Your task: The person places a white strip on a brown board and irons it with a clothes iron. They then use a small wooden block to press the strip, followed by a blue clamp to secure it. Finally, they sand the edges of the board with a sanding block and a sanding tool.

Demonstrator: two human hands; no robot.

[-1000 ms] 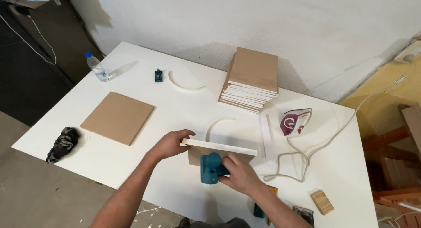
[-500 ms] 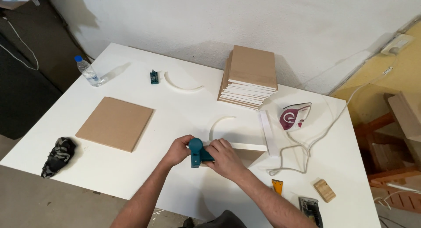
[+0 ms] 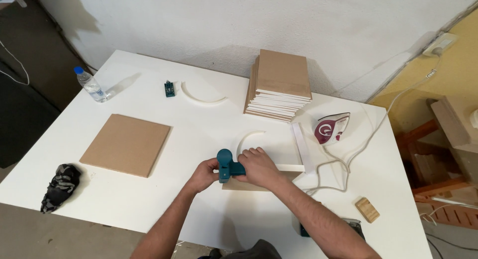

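Note:
Both my hands meet at the middle front of the white table (image 3: 209, 114). My right hand (image 3: 256, 165) grips a teal hand tool (image 3: 225, 165) that sits against the left end of a thin board (image 3: 289, 168) with a white edge. My left hand (image 3: 203, 174) holds the board and tool from the left side. The board's brown underside (image 3: 244, 185) shows just below my hands. A curved white strip (image 3: 246, 138) lies right behind my fingers.
A brown square board (image 3: 127, 144) lies to the left, a stack of the same boards (image 3: 279, 84) at the back. A clothes iron (image 3: 331, 128) with cord, a water bottle (image 3: 89, 84), a dark cloth (image 3: 59, 185), a small wooden block (image 3: 367, 209) and another curved strip (image 3: 201, 97) are around.
The board stood on edge with the teal tool below it; now it lies lower and the tool has slid to the board's left end, both hands closing around it.

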